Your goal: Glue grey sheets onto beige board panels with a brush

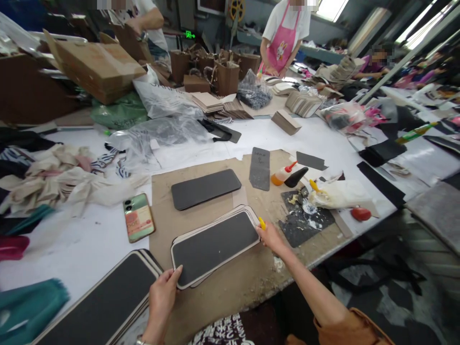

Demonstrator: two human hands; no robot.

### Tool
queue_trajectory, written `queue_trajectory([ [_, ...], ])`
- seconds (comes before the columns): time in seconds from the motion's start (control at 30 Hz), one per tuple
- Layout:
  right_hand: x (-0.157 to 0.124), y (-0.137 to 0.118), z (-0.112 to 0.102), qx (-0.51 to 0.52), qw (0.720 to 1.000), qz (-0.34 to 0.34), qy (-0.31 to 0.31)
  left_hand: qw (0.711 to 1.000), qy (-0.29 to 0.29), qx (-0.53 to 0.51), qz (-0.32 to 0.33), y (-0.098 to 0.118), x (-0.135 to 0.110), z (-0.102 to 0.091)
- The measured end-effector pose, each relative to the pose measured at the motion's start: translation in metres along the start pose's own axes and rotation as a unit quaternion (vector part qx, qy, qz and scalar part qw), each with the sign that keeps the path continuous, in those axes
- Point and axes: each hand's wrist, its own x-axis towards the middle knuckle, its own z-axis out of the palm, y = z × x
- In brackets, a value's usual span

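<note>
Head view, left to right: a pile of black, cream-edged rectangular panels (pixel 100 299) lies at the table's near edge. The left hand (pixel 161 302), half open, presses the near corner of a matching black panel stack (pixel 214 247) on brown cardboard (pixel 201 306). The right hand (pixel 273 238) closes on a small yellow-handled tool (pixel 262 223), touching that stack's right end.

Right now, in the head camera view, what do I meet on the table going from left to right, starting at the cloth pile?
Crumpled cream cloth → phone in a green case → stack of dark panels → grey pattern piece → orange glue bottle → white bundle → red rounded object
</note>
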Motion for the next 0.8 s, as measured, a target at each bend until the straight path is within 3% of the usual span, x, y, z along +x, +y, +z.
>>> queue_trajectory([
  [0.17,0.002,-0.004,-0.003,-0.040,0.999,-0.024,0.019,1.000,0.010,-0.003,-0.005,0.008,-0.005,0.001],
  [0.47,0.005,-0.011,-0.006,-0.070,0.997,-0.028,-0.007,0.999,0.042,0.030,0.007,0.017,-0.013,-0.003],
  [0.63,-0.003,-0.010,-0.027,-0.053,0.998,-0.012,-0.019,0.999,0.017,-0.025,0.010,0.060,-0.036,-0.010],
  [0.7,-0.017,-0.009,-0.037,-0.047,0.997,-0.024,-0.057,0.997,-0.002,-0.072,-0.003,0.081,-0.045,-0.009],
  [0.8,-0.055,-0.014,-0.039,-0.051,0.978,-0.139,-0.146,0.990,-0.030,-0.134,-0.023,0.107,-0.055,-0.003],
])
